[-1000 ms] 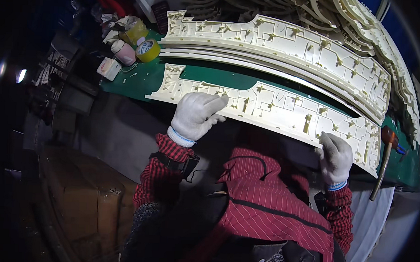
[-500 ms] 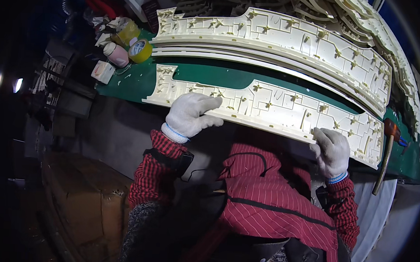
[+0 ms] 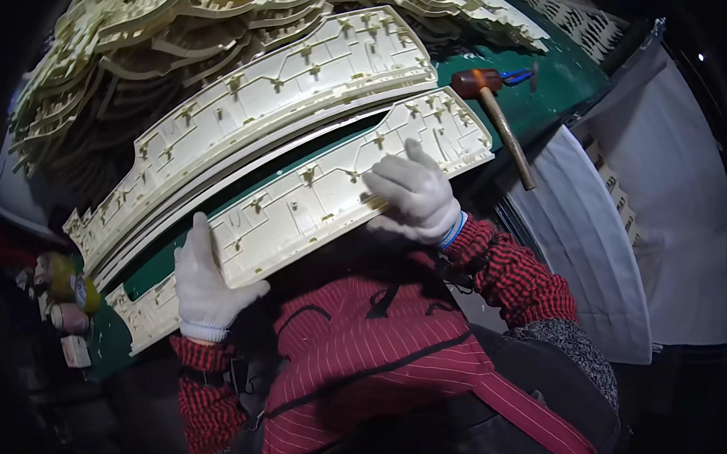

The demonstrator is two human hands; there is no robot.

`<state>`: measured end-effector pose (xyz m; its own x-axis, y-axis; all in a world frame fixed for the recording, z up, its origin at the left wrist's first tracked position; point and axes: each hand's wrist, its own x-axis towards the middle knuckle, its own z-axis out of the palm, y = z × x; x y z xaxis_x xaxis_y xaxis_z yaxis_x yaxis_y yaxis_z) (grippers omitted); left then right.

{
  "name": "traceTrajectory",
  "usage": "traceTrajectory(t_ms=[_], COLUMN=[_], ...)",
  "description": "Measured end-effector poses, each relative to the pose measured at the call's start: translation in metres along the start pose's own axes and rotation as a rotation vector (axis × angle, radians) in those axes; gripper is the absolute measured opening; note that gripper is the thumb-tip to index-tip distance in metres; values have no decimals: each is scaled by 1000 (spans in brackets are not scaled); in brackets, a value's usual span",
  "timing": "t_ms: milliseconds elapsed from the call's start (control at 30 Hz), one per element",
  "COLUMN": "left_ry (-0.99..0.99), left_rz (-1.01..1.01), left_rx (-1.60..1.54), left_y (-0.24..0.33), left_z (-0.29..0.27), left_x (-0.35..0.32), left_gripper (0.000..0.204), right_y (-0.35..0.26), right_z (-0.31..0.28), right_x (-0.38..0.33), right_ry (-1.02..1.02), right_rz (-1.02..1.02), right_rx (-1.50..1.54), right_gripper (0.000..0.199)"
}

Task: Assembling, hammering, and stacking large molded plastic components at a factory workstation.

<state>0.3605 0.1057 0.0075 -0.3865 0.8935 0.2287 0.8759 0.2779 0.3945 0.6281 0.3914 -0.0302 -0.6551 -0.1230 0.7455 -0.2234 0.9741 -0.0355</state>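
Note:
A long cream plastic panel (image 3: 300, 200), with small ribs and posts on its upturned face, lies slantwise along the near edge of the green tabletop (image 3: 149, 270). My left hand (image 3: 211, 285), in a white knitted glove, grips the panel toward its left end, fingers over the face and thumb at the near edge. Farther right, my gloved right hand (image 3: 418, 195) grips the same edge, its fingers spread over the face. The palms hide parts of the panel. Behind it are thin pale strips (image 3: 219, 184) and a second similar panel (image 3: 255, 100).
Many cream panels are heaped (image 3: 170, 16) at the back. A hammer (image 3: 494, 111) lies right of the panel, its handle over the table edge, beside a blue-handled tool (image 3: 516, 76). Yellow tape (image 3: 86, 294) and a pink container (image 3: 69, 318) sit far left. White cloth (image 3: 590, 245) hangs right.
The view has swung toward the right, so the table now slants. Both hands stay at the near panel; my right fingers now spread farther over its face.

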Motion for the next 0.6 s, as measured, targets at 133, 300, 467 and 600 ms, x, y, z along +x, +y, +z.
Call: traceTrajectory(t_ms=[133,300,467,600], left_ry=[166,172,149,141], left_rz=[74,50,37,46], left_rx=[72,50,93,171], left_y=[1,-7,1,2], left_z=[8,11,10,7], left_x=[-15,-5,0,-3], left_gripper=[133,132,133,133], right_y=[26,26,30,70], right_z=[-38,-38,-65,-81], right_x=[-54,-54,-39,-47], right_ry=[-8,-73,-166,396], right_rz=[316,397,671,1168], right_rx=[-433,-317,43,441], right_gripper=[69,78,71,53])
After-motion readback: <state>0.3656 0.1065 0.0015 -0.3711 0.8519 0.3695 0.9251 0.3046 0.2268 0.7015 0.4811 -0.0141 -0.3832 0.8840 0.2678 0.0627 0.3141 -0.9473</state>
